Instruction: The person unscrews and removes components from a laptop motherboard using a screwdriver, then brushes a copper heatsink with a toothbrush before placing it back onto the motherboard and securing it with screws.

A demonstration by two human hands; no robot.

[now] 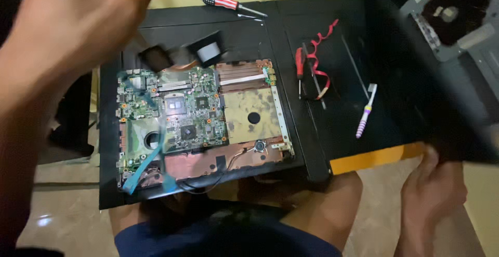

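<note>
My left hand is raised close to the camera at the upper left, blurred, with its fingertips out of view. Below it lies an opened laptop base with a bare green circuit board and loose blue ribbon cables. My right hand at the lower right grips the bottom edge of a large dark laptop cover panel. The tilted panel hides the table's right side. Its grey inner side with a round opening shows at the top right.
On the black table lie a screwdriver with a striped red-and-white handle, a small red-handled tool, a curled red strip and a white-and-purple toothbrush. A grey square part rests behind the board. My knees are under the table's front edge.
</note>
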